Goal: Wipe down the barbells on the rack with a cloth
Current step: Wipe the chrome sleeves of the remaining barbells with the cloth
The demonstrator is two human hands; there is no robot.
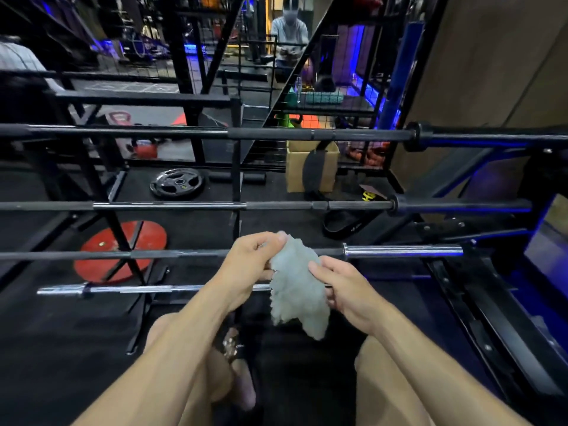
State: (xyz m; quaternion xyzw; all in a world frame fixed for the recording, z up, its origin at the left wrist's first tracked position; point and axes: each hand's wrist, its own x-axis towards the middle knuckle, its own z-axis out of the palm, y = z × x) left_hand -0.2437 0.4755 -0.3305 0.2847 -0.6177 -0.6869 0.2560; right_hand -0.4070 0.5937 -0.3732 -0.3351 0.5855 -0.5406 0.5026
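A pale, nubbly cloth hangs in the lower middle of the frame, held up between both hands. The left hand pinches its top corner between thumb and curled fingers; the right hand grips its right edge, thumb on the front and fingers curled behind. The ragged lower edge of the cloth dangles free.

Behind the cloth lies the nearest barbell, a chrome bar whose left sleeve end shows at the left of the frame; the cloth covers part of its shaft, and whether they touch cannot be told. Just above it in the frame runs the second barbell, dark-shafted with a chrome sleeve ending at the right. Higher up sit the third barbell and, across the middle of the frame, the top barbell, both dark. The bars lie level, one above another, with open gaps between them. The black rack slants down the right side.

On the dark floor beyond are a red plate at the left, a black plate above it, and a cardboard box right of centre.
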